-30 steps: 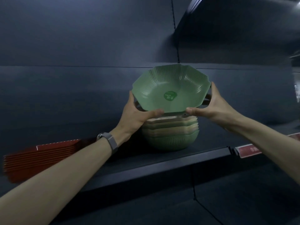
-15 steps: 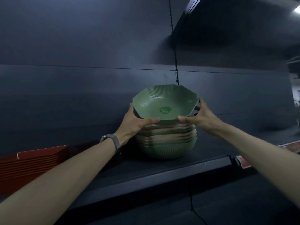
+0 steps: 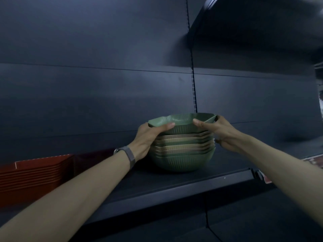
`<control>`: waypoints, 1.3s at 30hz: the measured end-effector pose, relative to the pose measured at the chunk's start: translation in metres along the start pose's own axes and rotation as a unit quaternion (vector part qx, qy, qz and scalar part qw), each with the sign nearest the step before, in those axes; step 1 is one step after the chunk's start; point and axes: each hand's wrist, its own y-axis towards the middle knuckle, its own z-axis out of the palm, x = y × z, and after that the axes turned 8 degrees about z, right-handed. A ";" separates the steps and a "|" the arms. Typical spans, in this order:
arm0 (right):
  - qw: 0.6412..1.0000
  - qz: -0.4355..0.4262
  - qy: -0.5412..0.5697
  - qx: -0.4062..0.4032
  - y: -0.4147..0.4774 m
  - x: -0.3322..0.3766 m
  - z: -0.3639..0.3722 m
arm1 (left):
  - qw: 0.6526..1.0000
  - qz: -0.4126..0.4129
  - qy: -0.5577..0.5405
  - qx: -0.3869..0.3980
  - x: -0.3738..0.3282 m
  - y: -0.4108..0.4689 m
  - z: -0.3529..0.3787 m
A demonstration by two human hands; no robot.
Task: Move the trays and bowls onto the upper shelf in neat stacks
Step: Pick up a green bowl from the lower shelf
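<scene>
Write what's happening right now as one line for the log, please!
top green bowl: resting on bowl stack | left grip: holds its rim | right grip: holds its rim | red trays: stacked at left

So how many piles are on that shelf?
2. The bowl stack stands in the middle, its top bowl held by the left hand and right hand. The red tray stack is far left, cut off by the frame, so more may be hidden.

The green bowl (image 3: 185,127), tipped toward the camera and held above the stack (image 3: 183,154) a second ago, now sits level on top of it, lowered into place by the left hand (image 3: 146,138) and right hand (image 3: 222,131) gripping its rim.
</scene>
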 end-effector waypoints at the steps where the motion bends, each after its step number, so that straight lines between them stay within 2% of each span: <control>1: 1.000 0.011 0.001 -0.004 0.001 0.000 0.001 | 1.000 -0.001 -0.006 -0.007 0.001 -0.001 0.001; 8: 0.993 0.081 0.060 -0.054 0.006 -0.010 0.005 | 0.999 -0.014 -0.022 -0.035 0.009 -0.005 0.009; 12: 0.994 0.084 0.049 -0.049 -0.003 -0.006 0.014 | 0.997 -0.024 -0.019 -0.077 0.020 -0.004 0.012; 16: 0.994 0.095 0.049 -0.023 -0.009 -0.007 0.016 | 0.996 -0.024 0.018 -0.080 0.024 -0.008 0.011; 20: 0.996 0.073 0.045 -0.025 -0.007 -0.018 0.014 | 0.997 0.015 0.044 -0.069 0.030 -0.014 0.010; 23: 0.997 0.038 0.057 -0.035 -0.007 -0.024 0.013 | 0.998 0.010 0.036 -0.054 0.035 -0.014 0.013; 26: 1.000 0.016 0.011 -0.012 -0.009 -0.031 0.015 | 0.998 0.013 0.049 -0.037 0.038 -0.013 0.016; 32: 0.999 -0.019 -0.020 -0.027 -0.009 -0.046 0.012 | 0.997 0.006 0.072 -0.036 0.038 -0.013 0.016; 36: 1.000 -0.011 -0.003 -0.006 -0.012 -0.049 0.008 | 0.996 0.021 0.084 -0.028 0.039 -0.019 0.019; 39: 0.999 0.005 -0.029 -0.025 -0.012 -0.066 0.011 | 0.995 0.009 0.100 0.022 0.049 -0.026 0.016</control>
